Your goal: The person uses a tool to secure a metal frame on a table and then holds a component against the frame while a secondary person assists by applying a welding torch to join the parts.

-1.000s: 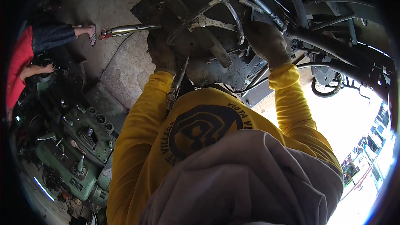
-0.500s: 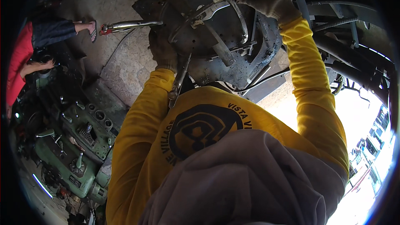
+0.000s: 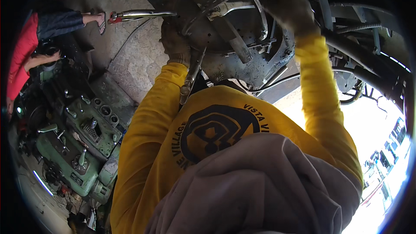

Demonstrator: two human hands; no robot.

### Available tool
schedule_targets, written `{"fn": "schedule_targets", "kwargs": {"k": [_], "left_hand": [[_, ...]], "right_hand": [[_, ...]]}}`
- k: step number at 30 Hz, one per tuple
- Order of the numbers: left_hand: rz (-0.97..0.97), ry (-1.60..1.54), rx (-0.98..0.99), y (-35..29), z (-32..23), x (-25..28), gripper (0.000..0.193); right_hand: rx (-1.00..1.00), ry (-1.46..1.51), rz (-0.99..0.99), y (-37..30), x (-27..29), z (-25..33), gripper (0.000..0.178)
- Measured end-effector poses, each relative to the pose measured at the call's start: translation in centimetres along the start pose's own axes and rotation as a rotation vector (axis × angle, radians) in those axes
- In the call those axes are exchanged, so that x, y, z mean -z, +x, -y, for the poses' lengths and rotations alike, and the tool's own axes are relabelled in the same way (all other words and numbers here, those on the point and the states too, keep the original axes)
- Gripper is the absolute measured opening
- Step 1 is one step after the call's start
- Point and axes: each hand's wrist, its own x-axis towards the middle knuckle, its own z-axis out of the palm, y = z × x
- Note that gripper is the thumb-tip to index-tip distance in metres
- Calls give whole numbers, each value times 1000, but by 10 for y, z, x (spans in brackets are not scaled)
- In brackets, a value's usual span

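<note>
I wear gloves and yellow sleeves and reach up to a dark, greasy metal housing [image 3: 242, 60] with curved bars across its face. My left hand [image 3: 175, 45] is shut on a long steel wrench [image 3: 190, 82] at the housing's lower left edge; its handle points down toward my chest. My right hand [image 3: 289, 11], blurred by motion, is closed around the far end of a silver spanner [image 3: 232, 7] that lies across the upper face of the housing.
Locking pliers with a red tip [image 3: 138, 14] clamp the plate's left edge. Dark hoses and pipes [image 3: 364, 71] run at the right. A green machine [image 3: 73, 147] stands lower left. Another person in red top and sandals [image 3: 26, 47] crouches at far left on the concrete floor [image 3: 130, 65].
My right hand left the pipe joint at the right, rose to the silver spanner and took hold of its end. The left hand stayed on its wrench.
</note>
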Motion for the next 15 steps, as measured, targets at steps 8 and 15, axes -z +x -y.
{"fn": "schedule_targets", "kwargs": {"k": [8,15], "left_hand": [[72,197,-73,-4,-7,0,41],[38,291,52,-4,-31,1,48]], "right_hand": [[-286,244,27,-44,-5,6,43],[-129,260,-173,-14,-10,-37,27]]}}
